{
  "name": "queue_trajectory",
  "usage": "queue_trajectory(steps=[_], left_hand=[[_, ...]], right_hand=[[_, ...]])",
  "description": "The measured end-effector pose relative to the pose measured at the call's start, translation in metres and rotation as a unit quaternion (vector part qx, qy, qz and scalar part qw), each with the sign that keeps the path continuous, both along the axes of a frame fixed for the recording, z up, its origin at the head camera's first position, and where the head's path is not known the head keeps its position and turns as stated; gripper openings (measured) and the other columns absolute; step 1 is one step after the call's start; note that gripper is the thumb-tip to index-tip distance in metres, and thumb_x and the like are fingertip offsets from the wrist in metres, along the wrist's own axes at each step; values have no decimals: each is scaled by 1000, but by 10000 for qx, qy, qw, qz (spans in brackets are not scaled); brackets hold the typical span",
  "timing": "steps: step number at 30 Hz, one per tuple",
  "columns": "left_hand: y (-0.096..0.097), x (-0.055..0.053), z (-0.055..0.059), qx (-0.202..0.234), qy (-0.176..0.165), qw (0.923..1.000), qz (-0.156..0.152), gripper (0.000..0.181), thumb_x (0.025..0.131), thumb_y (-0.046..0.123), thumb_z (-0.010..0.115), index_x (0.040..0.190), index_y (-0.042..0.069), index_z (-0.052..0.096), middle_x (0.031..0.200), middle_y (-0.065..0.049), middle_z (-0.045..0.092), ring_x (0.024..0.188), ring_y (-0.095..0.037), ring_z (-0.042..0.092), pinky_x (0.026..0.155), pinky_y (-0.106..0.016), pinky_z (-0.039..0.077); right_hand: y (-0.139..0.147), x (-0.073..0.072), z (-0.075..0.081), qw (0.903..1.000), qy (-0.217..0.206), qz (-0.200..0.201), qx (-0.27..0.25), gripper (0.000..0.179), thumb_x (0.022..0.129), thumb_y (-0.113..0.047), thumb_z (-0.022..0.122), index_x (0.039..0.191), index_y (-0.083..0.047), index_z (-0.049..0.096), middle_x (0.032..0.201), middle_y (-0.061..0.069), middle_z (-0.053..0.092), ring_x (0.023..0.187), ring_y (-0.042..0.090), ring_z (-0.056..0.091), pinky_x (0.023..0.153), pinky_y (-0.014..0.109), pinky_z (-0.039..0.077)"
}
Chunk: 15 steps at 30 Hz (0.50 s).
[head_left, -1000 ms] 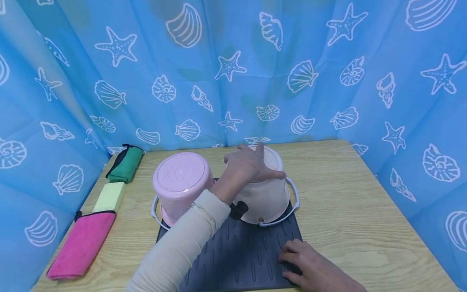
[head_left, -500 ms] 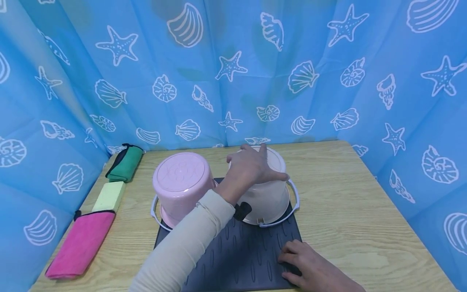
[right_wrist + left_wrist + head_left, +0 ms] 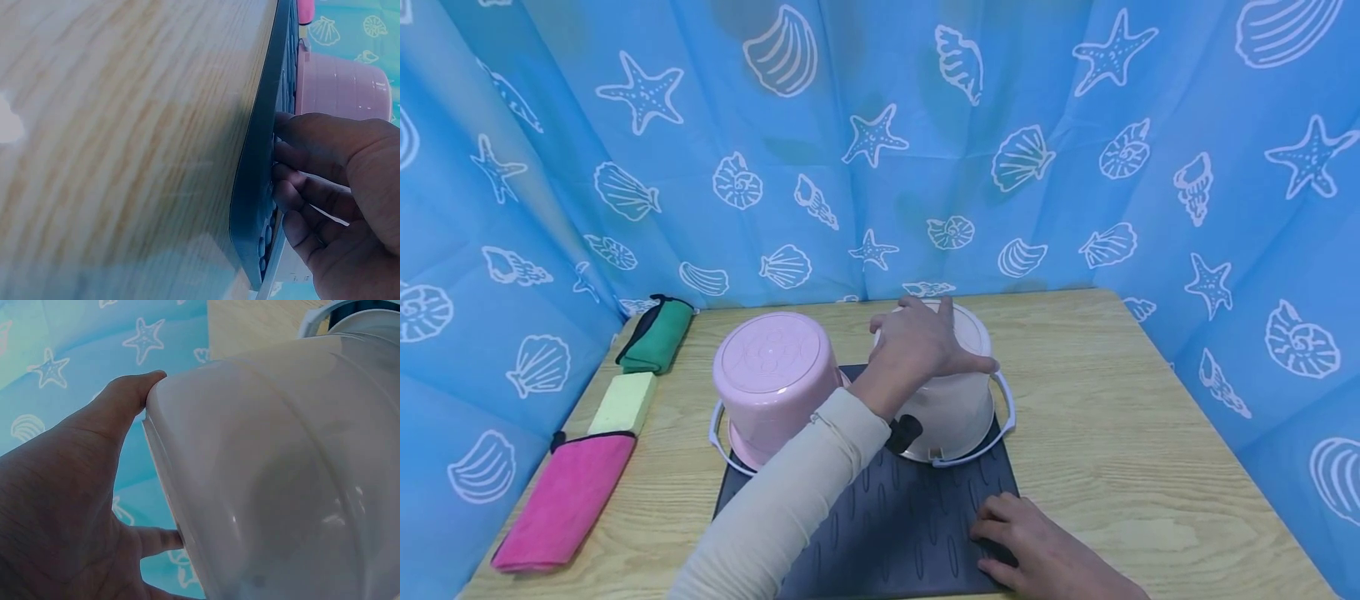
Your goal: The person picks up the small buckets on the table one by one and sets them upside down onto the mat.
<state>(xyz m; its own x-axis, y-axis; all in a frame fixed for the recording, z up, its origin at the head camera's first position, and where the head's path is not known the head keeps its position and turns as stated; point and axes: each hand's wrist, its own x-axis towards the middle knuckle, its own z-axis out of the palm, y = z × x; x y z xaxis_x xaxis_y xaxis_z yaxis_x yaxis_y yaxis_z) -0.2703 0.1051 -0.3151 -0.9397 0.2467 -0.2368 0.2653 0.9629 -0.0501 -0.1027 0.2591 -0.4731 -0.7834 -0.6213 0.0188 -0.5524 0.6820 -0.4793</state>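
Note:
An upturned whitish bucket (image 3: 947, 412) stands on a dark ridged mat (image 3: 880, 517), its pale handle looped at the right. My left hand (image 3: 921, 342) grips its base from above, fingers spread across it and thumb at the right edge. In the left wrist view, the thumb hooks the edge of the bucket (image 3: 269, 469) and a fingertip meets its flat base. Beside it on the left, a pink upturned bucket (image 3: 775, 392) stands on the same mat. My right hand (image 3: 1030, 537) rests bent fingertips on the mat's right edge, also visible in the right wrist view.
Along the left of the wooden table (image 3: 1120, 417) lie a folded green cloth (image 3: 662, 333), a pale yellow sponge (image 3: 625, 404) and a folded pink cloth (image 3: 565, 500). A blue shell-patterned curtain (image 3: 880, 208) encloses the table at the back and sides.
The whitish bucket's base and my left hand have shifted slightly right, while its handle stays in place. The right hand has hardly moved.

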Motion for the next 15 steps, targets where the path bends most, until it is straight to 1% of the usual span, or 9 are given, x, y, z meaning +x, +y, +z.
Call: queue_trajectory(steps=[7, 13, 15], left_hand=[[1, 1, 1, -78, -3, 10000, 44, 122, 64, 98, 46, 162, 34, 12, 158, -22, 26, 90, -36, 66, 91, -57, 48], [1, 1, -2, -153, 34, 9999, -1, 121, 64, 100, 40, 162, 35, 8, 159, -23, 23, 81, -36, 68, 88, -57, 50], [0, 2, -3, -76, 73, 9999, -19, 121, 65, 100, 38, 162, 35, 8, 160, -23, 22, 86, -38, 68, 88, -57, 51]], right_hand=[[-1, -1, -1, 9998, 186, 75, -15, 22, 93, -30, 73, 109, -16, 75, 105, -11, 57, 91, 3, 50, 74, 28, 49], [-1, -1, 0, 9999, 145, 84, 43, 23, 93, -30, 72, 109, -15, 75, 105, -11, 57, 91, 4, 50, 74, 28, 49], [-2, -1, 1, 9998, 154, 81, 60, 22, 93, -29, 73, 109, -14, 75, 105, -11, 57, 91, 4, 50, 74, 28, 49]])
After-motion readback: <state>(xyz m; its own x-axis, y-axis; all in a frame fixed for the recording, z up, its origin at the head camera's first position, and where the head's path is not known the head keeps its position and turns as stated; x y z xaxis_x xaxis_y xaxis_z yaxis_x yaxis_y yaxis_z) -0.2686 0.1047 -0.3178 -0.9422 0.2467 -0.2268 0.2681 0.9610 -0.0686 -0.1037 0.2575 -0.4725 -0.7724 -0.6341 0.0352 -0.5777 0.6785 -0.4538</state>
